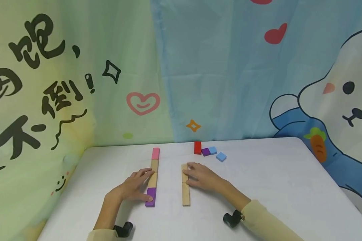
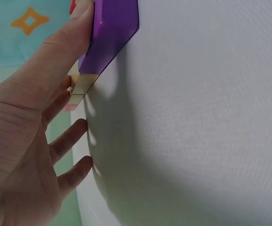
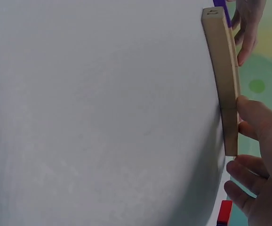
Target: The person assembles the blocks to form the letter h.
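Note:
On the left, a row of blocks runs away from me in the head view: a purple block (image 1: 151, 199), two plain wooden blocks (image 1: 152, 180) and a pink block (image 1: 155, 153) at the far end. My left hand (image 1: 129, 189) lies along this row, thumb on the purple block and forefinger touching the wooden ones. To the right, two more plain wooden blocks (image 1: 185, 195) lie end to end. My right hand (image 1: 206, 179) touches their far part from the right, fingers extended. In the right wrist view its thumb rests near the joint between these wooden blocks (image 3: 223, 70).
Behind the right-hand row lie a red block (image 1: 197, 148), a small purple block (image 1: 205, 152) and two light blue blocks (image 1: 221, 157). A printed curtain (image 1: 199, 83) hangs behind the white table (image 1: 268, 177).

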`<state>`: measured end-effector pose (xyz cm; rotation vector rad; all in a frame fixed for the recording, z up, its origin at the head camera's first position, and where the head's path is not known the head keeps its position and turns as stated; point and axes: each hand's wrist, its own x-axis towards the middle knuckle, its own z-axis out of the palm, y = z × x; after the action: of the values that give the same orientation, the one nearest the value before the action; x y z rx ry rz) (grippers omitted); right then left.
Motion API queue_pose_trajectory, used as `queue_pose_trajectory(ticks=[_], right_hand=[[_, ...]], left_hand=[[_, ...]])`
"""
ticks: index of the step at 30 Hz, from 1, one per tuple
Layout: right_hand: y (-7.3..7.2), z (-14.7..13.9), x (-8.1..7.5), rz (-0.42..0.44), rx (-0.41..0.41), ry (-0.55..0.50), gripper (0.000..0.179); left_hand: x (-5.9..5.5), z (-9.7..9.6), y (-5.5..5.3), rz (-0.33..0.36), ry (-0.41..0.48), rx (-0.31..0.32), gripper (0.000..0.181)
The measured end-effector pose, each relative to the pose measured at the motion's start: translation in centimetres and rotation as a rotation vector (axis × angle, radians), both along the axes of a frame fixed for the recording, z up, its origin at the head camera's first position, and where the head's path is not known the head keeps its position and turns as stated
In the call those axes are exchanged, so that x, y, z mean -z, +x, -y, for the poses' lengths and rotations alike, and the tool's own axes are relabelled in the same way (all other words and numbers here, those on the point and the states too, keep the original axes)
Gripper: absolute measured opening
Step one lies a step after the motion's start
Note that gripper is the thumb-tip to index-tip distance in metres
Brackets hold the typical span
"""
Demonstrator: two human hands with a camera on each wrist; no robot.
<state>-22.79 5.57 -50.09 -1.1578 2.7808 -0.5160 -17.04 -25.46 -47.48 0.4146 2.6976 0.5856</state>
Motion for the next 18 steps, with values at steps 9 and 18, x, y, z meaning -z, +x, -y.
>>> queue_pose_trajectory(ticks=[9,18], right_hand=[[-0.7,-0.8,-0.9,0.044,0.115,-0.067,0.049],[-4.3,-2.5,-2.5,0.033,0.169,-0.112,0.051]], left_hand=[[0.3,0.2,0.1,0.013,-0.004,-0.001,0.098],[0.2,0.3,0.0,-0.027,0.024,0.041,0.097]])
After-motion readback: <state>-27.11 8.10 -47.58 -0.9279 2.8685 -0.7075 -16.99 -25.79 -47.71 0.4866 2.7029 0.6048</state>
